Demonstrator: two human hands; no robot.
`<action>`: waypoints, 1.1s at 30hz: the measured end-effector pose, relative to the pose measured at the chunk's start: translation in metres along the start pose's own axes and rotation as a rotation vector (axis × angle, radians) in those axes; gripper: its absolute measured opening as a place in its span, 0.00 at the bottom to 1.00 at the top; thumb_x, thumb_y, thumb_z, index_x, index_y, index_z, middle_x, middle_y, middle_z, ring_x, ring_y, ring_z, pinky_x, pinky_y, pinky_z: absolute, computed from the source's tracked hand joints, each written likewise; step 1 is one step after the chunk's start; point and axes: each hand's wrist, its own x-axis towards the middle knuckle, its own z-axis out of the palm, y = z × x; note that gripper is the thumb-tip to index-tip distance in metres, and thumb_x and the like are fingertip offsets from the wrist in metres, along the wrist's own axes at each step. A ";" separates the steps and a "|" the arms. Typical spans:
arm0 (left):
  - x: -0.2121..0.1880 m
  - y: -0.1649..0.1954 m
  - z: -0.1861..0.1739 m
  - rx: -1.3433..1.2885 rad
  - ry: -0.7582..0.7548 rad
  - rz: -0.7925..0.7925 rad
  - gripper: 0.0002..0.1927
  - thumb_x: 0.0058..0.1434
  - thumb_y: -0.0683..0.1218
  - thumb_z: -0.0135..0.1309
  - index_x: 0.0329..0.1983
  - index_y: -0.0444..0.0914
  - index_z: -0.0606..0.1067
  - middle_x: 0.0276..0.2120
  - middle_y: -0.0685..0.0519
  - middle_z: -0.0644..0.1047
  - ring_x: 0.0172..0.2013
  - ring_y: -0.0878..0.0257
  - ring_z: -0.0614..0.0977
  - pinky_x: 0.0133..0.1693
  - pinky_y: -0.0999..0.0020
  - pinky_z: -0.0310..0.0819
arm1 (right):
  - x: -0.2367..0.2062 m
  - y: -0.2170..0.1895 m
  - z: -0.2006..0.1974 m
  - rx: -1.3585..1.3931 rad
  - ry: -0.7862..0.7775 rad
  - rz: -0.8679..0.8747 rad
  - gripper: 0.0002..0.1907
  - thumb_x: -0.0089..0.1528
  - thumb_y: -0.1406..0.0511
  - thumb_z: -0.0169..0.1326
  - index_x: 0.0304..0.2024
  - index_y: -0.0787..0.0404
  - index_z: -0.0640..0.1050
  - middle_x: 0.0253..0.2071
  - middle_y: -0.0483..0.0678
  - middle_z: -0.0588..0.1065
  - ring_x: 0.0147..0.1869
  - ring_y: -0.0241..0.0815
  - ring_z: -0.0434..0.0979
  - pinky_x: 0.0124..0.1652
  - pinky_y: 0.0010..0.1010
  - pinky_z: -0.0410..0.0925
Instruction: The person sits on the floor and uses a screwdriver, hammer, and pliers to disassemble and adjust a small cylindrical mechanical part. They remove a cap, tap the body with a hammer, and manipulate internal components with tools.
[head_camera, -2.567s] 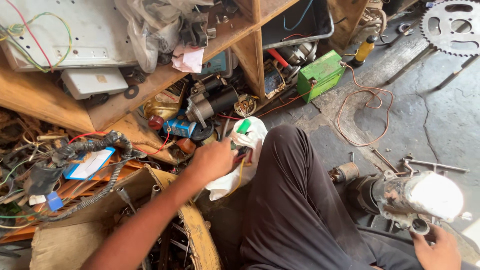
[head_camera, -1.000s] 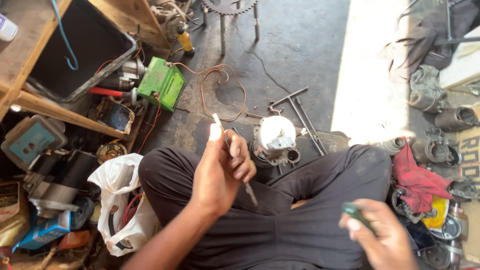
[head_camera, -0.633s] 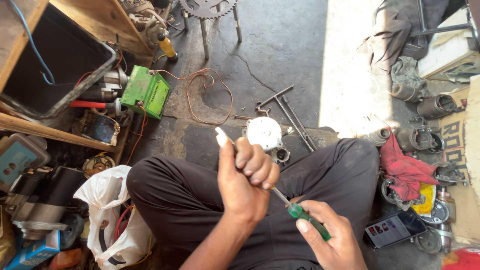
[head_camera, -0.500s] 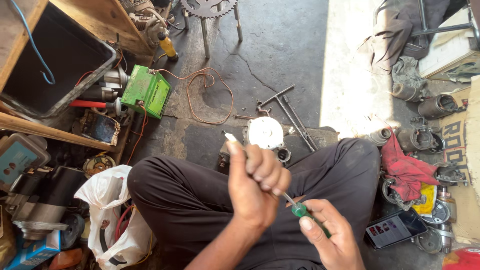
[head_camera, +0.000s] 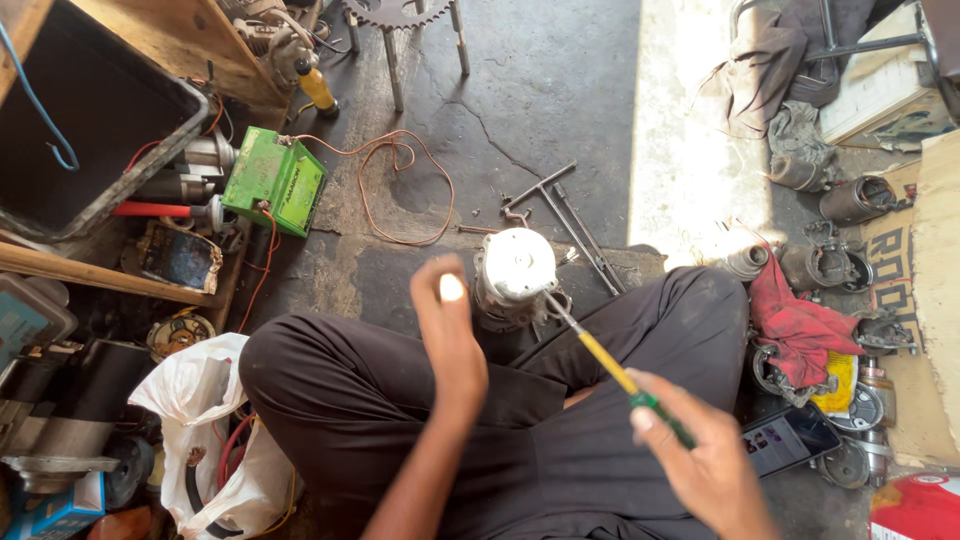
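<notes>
Scene: a person sits cross-legged on a cracked concrete floor (head_camera: 560, 90) amid motor parts, seen from a head camera looking down.
Right hand (head_camera: 705, 465): at 5 o'clock, its grip closed around the green handle of a screwdriver (head_camera: 612, 368); the end of the handle is hidden inside the fist, and the wrist is cut off by the bottom edge.
Screwdriver: yellow shaft slanting up toward 11 o'clock, its metal tip at the rim of the motor (head_camera: 512, 275); whether the tip touches cannot be told.
Left hand (head_camera: 450, 335): raised at centre, fingers together and pointing to 12 o'clock, palm side turned away. A pale spot shows at the fingertips; cannot tell if it is a small held part or glare, so the state of the grip cannot be told.
Motor: round, silver-white, standing on the floor just past the crossed legs at 12 o'clock; its lower body is hidden behind the left hand and knee.
Left of frame: green battery (head_camera: 275, 180) at 10 o'clock with an orange wire (head_camera: 400, 170) looping beside it; a white bag (head_camera: 205, 420) at 8 o'clock, contents hard to make out.
Right of frame: red rag (head_camera: 800, 325) at 3 o'clock among grey cylinders; a phone (head_camera: 790, 440) partly covered by the right knee.
Top edge: a sprocket (head_camera: 395, 12) cut off by the frame.
</notes>
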 end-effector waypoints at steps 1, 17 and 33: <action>0.015 -0.014 0.000 -0.132 -0.061 -0.073 0.20 0.78 0.52 0.40 0.58 0.31 0.69 0.55 0.48 0.72 0.58 0.60 0.72 0.65 0.65 0.63 | 0.004 0.001 -0.008 -0.195 0.039 -0.180 0.17 0.67 0.63 0.53 0.57 0.62 0.75 0.38 0.50 0.78 0.37 0.41 0.78 0.37 0.33 0.70; 0.063 -0.067 0.031 -0.356 -0.467 -0.300 0.19 0.73 0.52 0.47 0.42 0.31 0.78 0.34 0.50 0.81 0.33 0.66 0.80 0.36 0.72 0.73 | 0.047 0.039 -0.016 -0.572 -0.077 -0.180 0.21 0.57 0.66 0.62 0.54 0.54 0.81 0.24 0.51 0.70 0.24 0.50 0.71 0.26 0.39 0.66; 0.070 -0.067 0.028 -0.367 -0.472 -0.269 0.22 0.73 0.54 0.45 0.40 0.30 0.77 0.33 0.50 0.80 0.35 0.65 0.80 0.38 0.71 0.74 | 0.051 0.056 -0.008 -0.520 -0.206 0.248 0.17 0.61 0.58 0.58 0.50 0.57 0.81 0.24 0.55 0.78 0.30 0.53 0.80 0.33 0.37 0.69</action>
